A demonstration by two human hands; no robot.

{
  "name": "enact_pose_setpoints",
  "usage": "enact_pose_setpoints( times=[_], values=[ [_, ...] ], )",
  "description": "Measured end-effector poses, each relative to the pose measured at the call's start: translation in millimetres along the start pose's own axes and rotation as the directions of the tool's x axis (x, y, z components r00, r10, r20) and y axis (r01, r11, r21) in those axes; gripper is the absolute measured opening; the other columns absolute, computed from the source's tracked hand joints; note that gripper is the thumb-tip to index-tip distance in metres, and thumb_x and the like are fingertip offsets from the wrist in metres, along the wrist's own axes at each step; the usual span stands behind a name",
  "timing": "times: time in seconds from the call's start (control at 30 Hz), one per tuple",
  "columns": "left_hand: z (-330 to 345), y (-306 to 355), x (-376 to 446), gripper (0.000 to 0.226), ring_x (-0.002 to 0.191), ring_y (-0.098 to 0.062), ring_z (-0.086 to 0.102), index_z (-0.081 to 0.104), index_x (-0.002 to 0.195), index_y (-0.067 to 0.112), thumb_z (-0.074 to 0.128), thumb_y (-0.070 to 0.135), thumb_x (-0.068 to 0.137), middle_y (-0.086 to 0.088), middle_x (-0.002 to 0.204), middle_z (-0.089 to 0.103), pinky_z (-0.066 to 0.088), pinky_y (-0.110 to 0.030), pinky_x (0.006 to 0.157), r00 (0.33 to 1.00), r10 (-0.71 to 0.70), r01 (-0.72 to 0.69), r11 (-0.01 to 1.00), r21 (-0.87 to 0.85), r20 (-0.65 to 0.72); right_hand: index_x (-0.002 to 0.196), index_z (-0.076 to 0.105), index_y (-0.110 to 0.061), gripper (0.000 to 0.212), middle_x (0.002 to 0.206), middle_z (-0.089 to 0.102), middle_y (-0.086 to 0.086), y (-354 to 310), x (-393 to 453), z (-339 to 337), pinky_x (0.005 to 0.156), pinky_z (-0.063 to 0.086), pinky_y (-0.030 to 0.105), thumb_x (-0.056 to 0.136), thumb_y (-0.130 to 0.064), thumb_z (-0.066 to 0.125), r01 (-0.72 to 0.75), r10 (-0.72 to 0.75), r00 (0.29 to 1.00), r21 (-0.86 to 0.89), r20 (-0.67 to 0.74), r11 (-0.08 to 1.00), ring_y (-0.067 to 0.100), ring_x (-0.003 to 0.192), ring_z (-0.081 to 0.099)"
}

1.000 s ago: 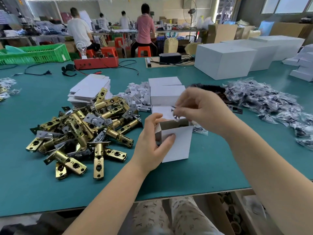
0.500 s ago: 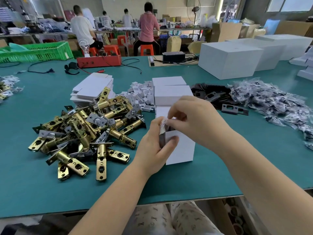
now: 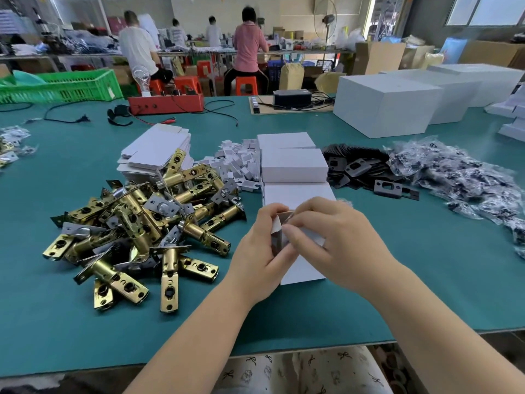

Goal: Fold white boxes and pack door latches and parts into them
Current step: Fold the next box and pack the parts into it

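Two hands folding one small white box on the green worktop

The left hand (image 3: 262,251) grips the white box (image 3: 302,270) at its open end while the right hand (image 3: 331,237) pinches its flap; the box sits at centre, touching the worktop (image 3: 426,280). At 9 o'clock lies a heap of brass-coloured cylindrical door latches (image 3: 136,231), too tangled to count. At 12 o'clock stand three closed white boxes (image 3: 294,166) in a row; at 2 o'clock flat black plates (image 3: 358,169) and clear parts bags (image 3: 460,177). No writing is legible.
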State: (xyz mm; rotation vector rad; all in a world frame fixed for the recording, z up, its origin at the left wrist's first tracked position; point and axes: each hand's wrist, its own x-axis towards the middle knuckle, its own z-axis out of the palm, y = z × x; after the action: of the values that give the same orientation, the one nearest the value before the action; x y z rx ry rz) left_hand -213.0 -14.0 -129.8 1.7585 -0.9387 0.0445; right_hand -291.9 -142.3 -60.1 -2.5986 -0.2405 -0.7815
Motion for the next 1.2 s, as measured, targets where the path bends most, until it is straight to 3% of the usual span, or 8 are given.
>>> enact_pose_setpoints(
  times=[0.3, 0.37, 0.43, 0.53, 0.7, 0.93, 1.1, 1.2],
  values=[
    [-1, 2, -1, 0.050, 0.099, 0.002, 0.047, 0.036, 0.124, 0.035, 0.057, 0.047, 0.080, 0.007, 0.118, 0.042, 0.046, -0.020, 0.078, 0.996, 0.081, -0.078, 0.993, 0.093, -0.031, 0.087, 0.066, -0.023, 0.065, 0.082, 0.065, -0.008, 3, 9, -1, 0.085, 0.029, 0.030, 0.085, -0.064, 0.016, 0.121, -0.045, 0.949, -0.226, 0.313, 0.967, 0.013, 0.087, 0.047],
    [-3, 3, 0, 0.050, 0.098, 0.006, 0.045, 0.038, 0.123, 0.034, 0.058, 0.045, 0.079, 0.005, 0.116, 0.038, 0.044, -0.012, 0.074, 0.993, 0.088, -0.080, 0.991, 0.110, -0.073, 0.089, 0.068, -0.020, 0.044, 0.086, 0.067, -0.010, 8, 6, 4, 0.086, 0.032, 0.027, 0.088, -0.052, 0.038, 0.108, -0.085, 0.976, -0.105, 0.201, 0.989, 0.014, 0.090, 0.048],
    [-5, 3, 0, 0.051, 0.097, 0.004, 0.047, 0.040, 0.122, 0.033, 0.061, 0.043, 0.076, 0.009, 0.113, 0.038, 0.047, -0.015, 0.071, 0.990, 0.073, -0.065, 0.995, 0.070, -0.123, 0.094, 0.069, -0.016, 0.025, 0.093, 0.064, -0.011, 14, -4, 12, 0.087, 0.037, 0.019, 0.086, -0.033, 0.053, 0.033, -0.016, 0.988, 0.106, -0.153, 0.994, 0.012, 0.094, 0.050],
    [-8, 4, -1, 0.052, 0.092, -0.010, 0.057, 0.040, 0.117, 0.039, 0.068, 0.046, 0.073, 0.006, 0.104, 0.049, 0.055, -0.024, 0.071, 0.987, -0.003, -0.002, 1.000, -0.031, -0.162, 0.107, 0.055, -0.024, 0.028, 0.105, 0.053, -0.015, 25, -21, 25, 0.089, 0.038, 0.014, 0.081, -0.034, 0.054, -0.140, 0.300, 0.842, 0.356, -0.449, 0.924, 0.007, 0.099, 0.049],
    [-10, 7, -1, 0.054, 0.092, -0.017, 0.066, 0.045, 0.106, 0.049, 0.079, 0.040, 0.066, 0.014, 0.100, 0.061, 0.057, -0.024, 0.078, 0.975, -0.022, -0.012, 0.988, -0.152, -0.221, 0.108, 0.048, -0.038, 0.031, 0.096, 0.063, -0.018, 32, -36, 43, 0.075, 0.045, 0.009, 0.079, -0.037, 0.060, -0.270, 0.572, 0.792, 0.718, -0.212, 0.641, -0.004, 0.088, 0.059],
    [-13, 5, 5, 0.044, 0.080, -0.014, 0.071, 0.063, 0.079, 0.036, 0.091, 0.022, 0.049, 0.004, 0.087, 0.072, 0.056, -0.023, 0.072, 0.973, -0.172, 0.057, 0.826, -0.561, -0.154, 0.115, 0.048, -0.031, 0.049, 0.107, 0.067, -0.013, 39, -37, 45, 0.079, 0.049, 0.015, 0.074, -0.035, 0.075, -0.155, 0.575, 0.784, 0.822, -0.235, 0.548, 0.003, 0.087, 0.061],
    [-12, 9, 6, 0.031, 0.073, -0.008, 0.069, 0.074, 0.078, 0.028, 0.089, 0.017, 0.053, 0.003, 0.077, 0.073, 0.053, -0.017, 0.067, 0.975, -0.182, 0.072, 0.802, -0.594, -0.127, 0.100, 0.065, -0.040, 0.032, 0.097, 0.070, -0.016, 40, -35, 42, 0.073, 0.049, 0.014, 0.071, -0.034, 0.078, -0.177, 0.581, 0.778, 0.804, -0.239, 0.568, 0.002, 0.080, 0.062],
    [-9, 11, 4, 0.028, 0.080, -0.010, 0.069, 0.071, 0.092, 0.023, 0.084, 0.015, 0.068, 0.003, 0.084, 0.073, 0.053, -0.017, 0.073, 0.972, -0.153, 0.034, 0.843, -0.537, -0.178, 0.115, 0.053, -0.038, 0.052, 0.110, 0.069, -0.010, 39, -34, 42, 0.077, 0.050, 0.017, 0.069, -0.040, 0.078, -0.161, 0.589, 0.774, 0.827, -0.234, 0.539, 0.008, 0.083, 0.062]
  ],
)
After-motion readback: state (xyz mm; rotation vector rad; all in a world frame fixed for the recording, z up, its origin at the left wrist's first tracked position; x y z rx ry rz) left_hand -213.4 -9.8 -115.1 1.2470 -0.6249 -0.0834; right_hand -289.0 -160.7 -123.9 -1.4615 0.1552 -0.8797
